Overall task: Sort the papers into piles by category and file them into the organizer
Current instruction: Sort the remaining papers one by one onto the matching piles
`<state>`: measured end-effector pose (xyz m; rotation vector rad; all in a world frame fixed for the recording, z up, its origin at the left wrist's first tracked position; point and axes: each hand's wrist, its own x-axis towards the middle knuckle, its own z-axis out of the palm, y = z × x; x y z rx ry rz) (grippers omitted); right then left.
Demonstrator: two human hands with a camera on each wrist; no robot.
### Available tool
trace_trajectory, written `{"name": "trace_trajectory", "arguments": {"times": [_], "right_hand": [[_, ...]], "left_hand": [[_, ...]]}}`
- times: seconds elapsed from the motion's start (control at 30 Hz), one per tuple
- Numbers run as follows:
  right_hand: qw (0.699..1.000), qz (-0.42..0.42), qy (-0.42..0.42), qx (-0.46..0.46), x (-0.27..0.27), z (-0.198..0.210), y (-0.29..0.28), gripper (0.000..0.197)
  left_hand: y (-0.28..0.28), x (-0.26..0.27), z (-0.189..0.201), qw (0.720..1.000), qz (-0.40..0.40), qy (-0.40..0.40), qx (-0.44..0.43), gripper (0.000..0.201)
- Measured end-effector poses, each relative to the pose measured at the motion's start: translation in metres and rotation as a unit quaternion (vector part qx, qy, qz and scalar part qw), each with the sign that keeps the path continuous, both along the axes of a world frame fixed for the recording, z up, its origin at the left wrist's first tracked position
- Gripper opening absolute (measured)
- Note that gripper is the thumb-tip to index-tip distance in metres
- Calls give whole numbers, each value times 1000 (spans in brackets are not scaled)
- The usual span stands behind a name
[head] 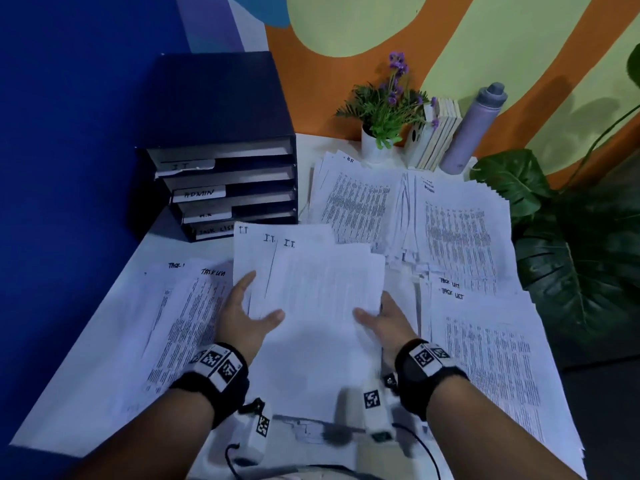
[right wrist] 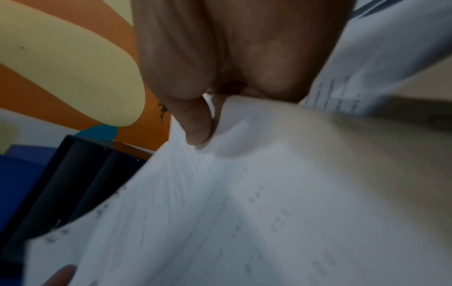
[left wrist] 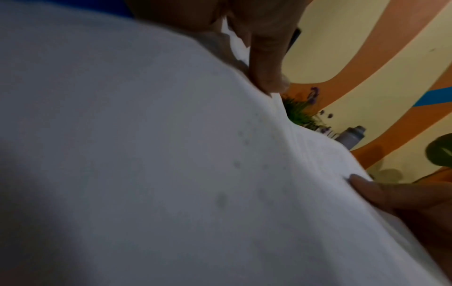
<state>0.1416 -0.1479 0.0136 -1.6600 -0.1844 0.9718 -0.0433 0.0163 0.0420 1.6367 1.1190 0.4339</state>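
From where I stand, the sorting looks mostly done and the filing is starting with the I.T. sheets. The person holds the I.T. stack (head: 311, 289) lifted over the middle of the table (head: 86, 393), the left hand (head: 244, 318) gripping its left edge with the thumb on top, the right hand (head: 382, 317) pinching its right edge the same way. The sheets are fanned, with three "I.T." headings staggered at the top, so I judge the stack needs squaring before anything else. The organizer (head: 221, 150) stands at the table's far left corner, its top slot labelled I.T. (head: 185, 166) and showing some paper in it. Other piles lie around: task lists (head: 180, 323) to the left, more task lists (head: 491, 358) to the right, H.R. sheets (head: 356, 199) and admin sheets (head: 460, 223) behind. Next, I would expect the stack to be tapped even, carried left and slid level into that top slot.
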Motion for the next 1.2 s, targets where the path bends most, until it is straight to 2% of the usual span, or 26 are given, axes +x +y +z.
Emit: {"name": "trace_trajectory", "arguments": {"times": [0.1, 0.17, 0.27, 0.3, 0.33, 0.37, 0.4, 0.43, 0.53, 0.6, 0.7, 0.77, 0.83, 0.9, 1.0, 1.03, 1.1, 1.13, 1.2], "right_hand": [[997, -37, -42, -43, -6, -2, -6, 18], [997, -60, -37, -30, -5, -4, -12, 15], [997, -78, 4, 9, -7, -8, -17, 28], [996, -81, 16, 12, -8, -10, -18, 28], [996, -80, 26, 13, -9, -11, -18, 27], [996, -80, 29, 8, -10, -13, -18, 26], [996, -85, 22, -3, -11, -14, -18, 25], [996, -91, 4, -21, -12, -17, -18, 26], [991, -102, -31, -81, -13, -26, -20, 20], [989, -102, -30, -103, -14, -30, -23, 15], [988, -108, -34, -104, -18, -34, -26, 18], [988, -117, -36, -99, -19, -37, -27, 24], [985, -129, -36, -107, -19, -39, -30, 19], [982, -136, -43, -121, -19, -43, -32, 10], [983, -137, -40, -120, -20, -45, -35, 5], [983, -133, -40, -118, -21, -45, -36, 4], [986, -121, -33, -114, -24, -43, -35, 5], [987, -118, -27, -110, -25, -43, -34, 12], [988, -110, -30, -106, -28, -42, -32, 25]], "left_hand": [[6, -13, -18, 998, 15, 43, -41, 59], [10, -20, -31, 996, 18, 56, -71, 50], [14, -27, -44, 988, -2, 56, -145, 42], [13, -28, -45, 984, -4, 50, -169, 34], [13, -28, -48, 983, -5, 56, -172, 20], [12, -28, -46, 986, -10, 58, -158, 15], [11, -29, -50, 988, -10, 64, -140, 29], [12, -30, -54, 990, -6, 71, -123, 36], [14, -35, -59, 991, -9, 99, -93, 45], [15, -37, -61, 989, -14, 124, -82, 45], [16, -39, -63, 988, -7, 139, -74, 38], [19, -42, -70, 985, 1, 157, -70, 45], [19, -44, -72, 984, 11, 167, -60, 45], [16, -44, -69, 991, 27, 123, -52, 41], [14, -47, -69, 997, 26, 61, -32, 64], [14, -48, -69, 997, 14, 65, -26, 64], [15, -48, -69, 997, 0, 71, -41, 47], [15, -46, -67, 996, 4, 67, -60, 38], [14, -44, -64, 994, 5, 70, -88, 37]]}}
